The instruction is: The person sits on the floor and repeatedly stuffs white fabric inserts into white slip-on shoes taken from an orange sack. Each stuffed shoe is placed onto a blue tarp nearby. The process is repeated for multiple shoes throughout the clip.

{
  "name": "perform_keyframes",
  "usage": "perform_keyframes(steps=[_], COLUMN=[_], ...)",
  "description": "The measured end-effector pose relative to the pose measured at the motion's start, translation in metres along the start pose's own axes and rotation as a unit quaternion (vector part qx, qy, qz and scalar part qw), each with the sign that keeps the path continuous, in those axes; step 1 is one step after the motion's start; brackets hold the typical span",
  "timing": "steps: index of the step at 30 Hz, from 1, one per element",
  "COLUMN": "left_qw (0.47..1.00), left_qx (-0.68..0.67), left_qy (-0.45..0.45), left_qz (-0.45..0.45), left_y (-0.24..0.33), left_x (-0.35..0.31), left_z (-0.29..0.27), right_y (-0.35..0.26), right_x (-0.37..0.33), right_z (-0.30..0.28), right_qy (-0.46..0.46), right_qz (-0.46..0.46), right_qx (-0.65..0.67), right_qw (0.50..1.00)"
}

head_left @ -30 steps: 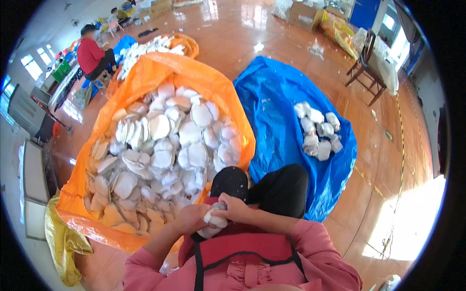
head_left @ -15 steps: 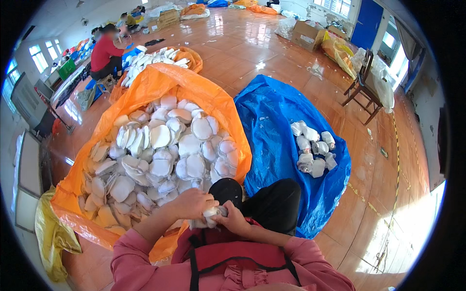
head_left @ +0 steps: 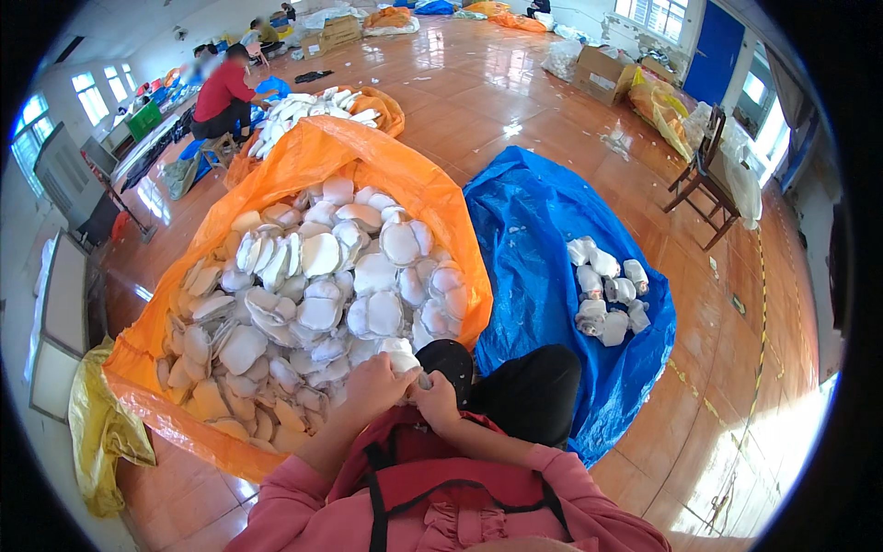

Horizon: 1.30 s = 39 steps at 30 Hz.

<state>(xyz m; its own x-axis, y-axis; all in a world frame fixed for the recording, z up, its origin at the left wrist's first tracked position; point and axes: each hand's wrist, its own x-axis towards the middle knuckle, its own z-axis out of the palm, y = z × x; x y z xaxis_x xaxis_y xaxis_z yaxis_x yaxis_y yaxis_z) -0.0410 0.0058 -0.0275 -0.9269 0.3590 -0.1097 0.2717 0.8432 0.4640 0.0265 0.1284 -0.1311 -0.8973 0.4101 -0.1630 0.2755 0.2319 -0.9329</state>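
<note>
My left hand (head_left: 375, 386) is closed round a small bundle of white pads (head_left: 397, 351) in front of my knees. My right hand (head_left: 436, 405) meets it from the other side, fingers pinched at the bundle's lower end, where a bit of grey shows. What lies between the fingertips is mostly hidden. Just beyond my hands, a large heap of rounded white pads (head_left: 322, 255) fills an open orange sack (head_left: 147, 350). To the right, several tied-looking white bundles (head_left: 590, 316) rest on a blue plastic sheet (head_left: 520, 221).
A wooden chair (head_left: 706, 184) with a plastic bag stands at the right. Farther off, a person in red (head_left: 221, 99) sits beside another pile of white pieces (head_left: 303, 118). Cardboard boxes (head_left: 600, 75) stand along the back; a yellow sack (head_left: 101, 432) lies at the left.
My hands have turned the bundle so its white end points up and away, and moved slightly right in the picture. The whole view has shifted a little.
</note>
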Motion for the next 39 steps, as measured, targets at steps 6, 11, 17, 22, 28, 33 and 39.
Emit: perform_keyframes(steps=[6,11,17,22,28,33,39], left_qw=[0.997,0.989,0.967,0.972,0.941,0.978,0.983], left_qx=[-0.066,-0.119,-0.233,-0.160,-0.155,-0.129,-0.086], left_qy=[0.035,0.085,0.091,0.096,0.170,0.044,0.028], left_qz=[-0.003,-0.010,-0.041,-0.141,-0.248,-0.159,-0.161], left_y=[-0.031,-0.041,-0.051,-0.120,-0.127,-0.054,-0.002], left_x=[0.012,0.012,0.027,0.008,0.000,-0.029,-0.017], left_z=[0.051,0.083,0.101,0.149,0.086,0.047,0.056], right_y=[-0.021,-0.015,-0.004,-0.012,-0.010,-0.021,-0.014], right_x=[0.000,0.004,0.009,-0.003,0.008,0.004,0.005], right_z=[-0.007,-0.008,-0.016,-0.034,-0.035,-0.025,-0.018], right_qy=[-0.001,-0.008,-0.038,-0.090,-0.096,-0.058,-0.021], right_qz=[-0.019,-0.014,0.010,0.160,0.178,0.165,0.135], right_qx=[-0.057,0.015,0.071,0.252,0.345,0.339,0.274], right_qw=[0.998,1.000,0.997,0.950,0.916,0.924,0.952])
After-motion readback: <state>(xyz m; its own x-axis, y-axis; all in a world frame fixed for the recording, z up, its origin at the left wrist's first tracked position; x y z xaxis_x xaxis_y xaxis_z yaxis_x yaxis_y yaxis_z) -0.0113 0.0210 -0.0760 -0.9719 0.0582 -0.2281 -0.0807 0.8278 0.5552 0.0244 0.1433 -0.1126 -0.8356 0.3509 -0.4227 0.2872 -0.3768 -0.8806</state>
